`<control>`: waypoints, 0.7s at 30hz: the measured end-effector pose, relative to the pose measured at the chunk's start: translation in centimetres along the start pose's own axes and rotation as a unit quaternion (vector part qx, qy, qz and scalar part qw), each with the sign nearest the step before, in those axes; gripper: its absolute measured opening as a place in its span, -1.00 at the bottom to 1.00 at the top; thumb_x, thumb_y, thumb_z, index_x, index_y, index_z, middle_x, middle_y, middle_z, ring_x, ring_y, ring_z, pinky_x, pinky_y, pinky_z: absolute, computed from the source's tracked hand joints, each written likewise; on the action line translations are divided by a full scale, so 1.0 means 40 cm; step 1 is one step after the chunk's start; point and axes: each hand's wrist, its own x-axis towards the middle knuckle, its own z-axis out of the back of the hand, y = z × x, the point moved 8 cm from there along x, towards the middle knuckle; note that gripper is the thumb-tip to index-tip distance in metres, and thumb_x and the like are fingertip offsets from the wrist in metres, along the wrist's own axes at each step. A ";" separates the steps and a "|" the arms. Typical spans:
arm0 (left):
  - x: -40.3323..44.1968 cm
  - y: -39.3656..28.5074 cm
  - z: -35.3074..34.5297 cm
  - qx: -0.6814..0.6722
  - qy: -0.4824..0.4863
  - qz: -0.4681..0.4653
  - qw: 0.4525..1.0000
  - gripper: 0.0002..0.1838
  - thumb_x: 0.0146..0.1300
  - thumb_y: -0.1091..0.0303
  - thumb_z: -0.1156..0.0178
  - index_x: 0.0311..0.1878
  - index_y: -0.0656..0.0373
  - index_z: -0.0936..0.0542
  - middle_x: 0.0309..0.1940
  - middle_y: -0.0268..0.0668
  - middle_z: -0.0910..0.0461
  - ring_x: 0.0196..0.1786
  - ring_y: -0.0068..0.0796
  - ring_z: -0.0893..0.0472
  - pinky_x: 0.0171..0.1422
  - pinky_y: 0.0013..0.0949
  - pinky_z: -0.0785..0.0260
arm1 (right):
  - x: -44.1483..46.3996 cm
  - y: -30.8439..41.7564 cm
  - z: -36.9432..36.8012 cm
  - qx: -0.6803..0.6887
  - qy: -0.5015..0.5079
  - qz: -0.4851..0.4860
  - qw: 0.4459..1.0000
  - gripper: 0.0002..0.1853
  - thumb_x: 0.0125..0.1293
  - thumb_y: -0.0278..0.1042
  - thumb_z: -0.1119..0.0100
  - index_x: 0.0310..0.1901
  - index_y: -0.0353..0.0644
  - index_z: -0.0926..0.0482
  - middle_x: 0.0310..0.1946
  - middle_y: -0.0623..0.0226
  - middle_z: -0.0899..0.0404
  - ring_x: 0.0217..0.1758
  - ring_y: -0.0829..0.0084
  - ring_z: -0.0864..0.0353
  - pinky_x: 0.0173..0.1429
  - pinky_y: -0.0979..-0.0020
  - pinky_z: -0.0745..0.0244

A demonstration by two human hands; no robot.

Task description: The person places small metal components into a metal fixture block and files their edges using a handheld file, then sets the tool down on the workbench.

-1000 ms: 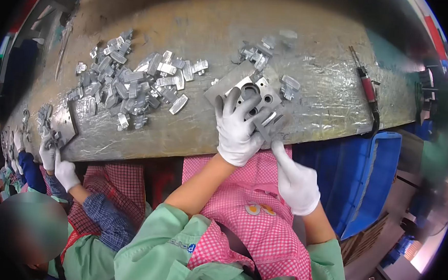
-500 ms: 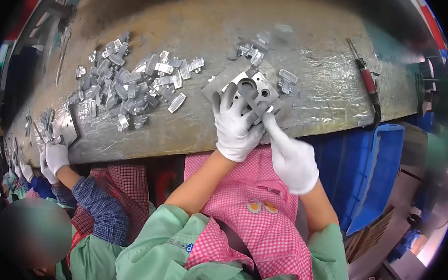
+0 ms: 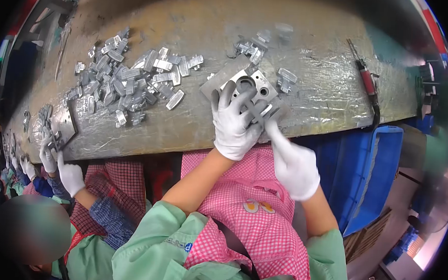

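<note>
Blue shirt lettering point(image 3: 187, 247) blurs; left hand point(image 3: 235, 126) spread on holed metal block point(image 3: 259, 80); right hand point(image 3: 295, 170) curled, grip unclear.

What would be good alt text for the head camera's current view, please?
A gloved left hand lies over a metal block with holes on a workbench, the gloved right hand by its near edge. Small metal parts are piled to the left; a red-handled tool lies right.

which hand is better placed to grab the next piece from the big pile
Probably the left hand: it is nearer the big pile, though it is over the metal block. The right hand is farther off.
</note>
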 end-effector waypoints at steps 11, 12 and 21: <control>0.004 -0.002 0.000 0.006 -0.017 0.003 1.000 -0.66 0.01 0.19 -0.47 -0.07 -0.19 -0.78 0.18 -0.40 -0.60 0.38 0.10 -0.41 0.35 0.35 -0.18 | 0.029 0.023 -0.015 -0.069 0.002 0.023 0.997 -0.32 0.31 -0.49 -0.17 0.50 0.08 -0.45 -0.67 0.24 -0.54 -0.62 0.23 -0.63 -0.48 0.20 -0.53; 0.004 0.004 -0.007 0.012 -0.005 0.005 1.000 -0.66 0.00 0.20 -0.47 -0.08 -0.18 -0.79 0.19 -0.40 -0.60 0.39 0.10 -0.40 0.36 0.37 -0.17 | 0.042 0.025 -0.017 -0.067 -0.015 0.034 0.997 -0.33 0.32 -0.49 -0.16 0.50 0.07 -0.44 -0.66 0.24 -0.55 -0.61 0.23 -0.64 -0.48 0.21 -0.54; 0.001 0.007 -0.001 -0.006 0.010 -0.002 1.000 -0.57 -0.02 0.16 -0.49 0.01 -0.22 -0.76 0.19 -0.35 -0.60 0.39 0.09 -0.41 0.40 0.30 -0.15 | 0.057 -0.020 -0.007 0.017 -0.007 -0.052 0.998 -0.55 0.48 -0.42 -0.17 0.38 0.01 -0.58 -0.42 -0.04 -0.70 -0.35 0.00 -0.77 -0.29 0.14 -0.63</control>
